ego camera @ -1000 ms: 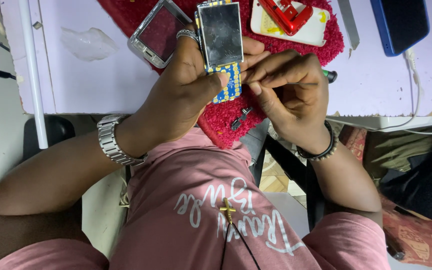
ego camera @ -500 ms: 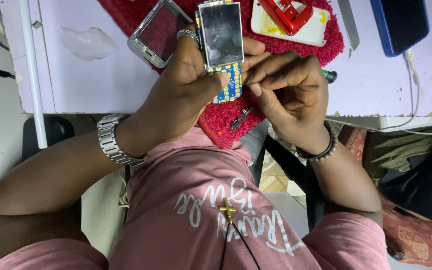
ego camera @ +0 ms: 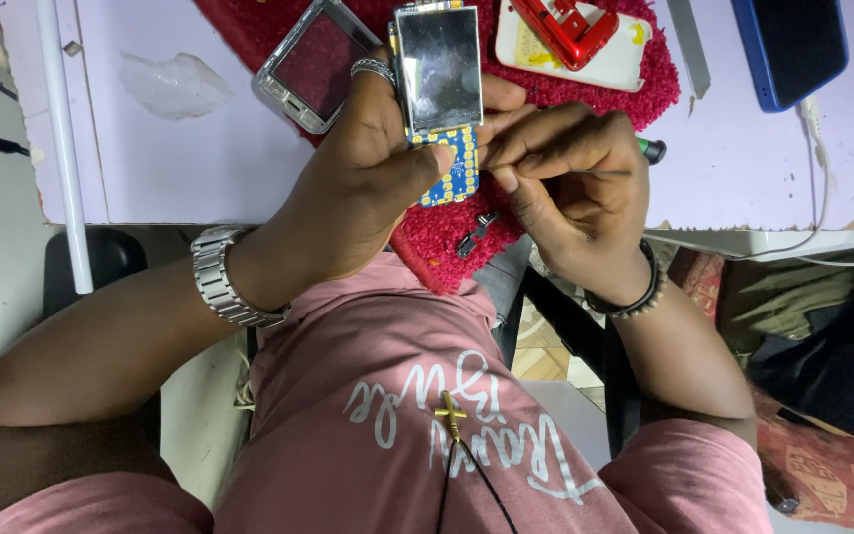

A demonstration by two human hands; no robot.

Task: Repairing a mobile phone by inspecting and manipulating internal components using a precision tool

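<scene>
My left hand (ego camera: pixel 373 168) grips a small phone board (ego camera: pixel 439 99) with a dark screen above and a blue circuit part with yellow pads below; my thumb presses on the blue part. My right hand (ego camera: pixel 570 188) pinches a thin metal tool (ego camera: pixel 600 172) with a green and black handle end (ego camera: pixel 651 150), its tip at the board's right edge. Both hands hover over a red fuzzy mat (ego camera: pixel 447 222) at the near edge of the pale purple table (ego camera: pixel 190 168). A small dark metal piece (ego camera: pixel 474 235) lies on the mat below the board.
On the mat lie a silver phone frame (ego camera: pixel 310 67) and a white phone shell (ego camera: pixel 585 54) with a red part (ego camera: pixel 573 28) on it. A blue phone (ego camera: pixel 791 49) with a white cable (ego camera: pixel 822 158) lies at the right. A white pole (ego camera: pixel 63 148) stands left.
My hands and the board have barely shifted. The right hand's fingers have moved slightly at the board's edge.
</scene>
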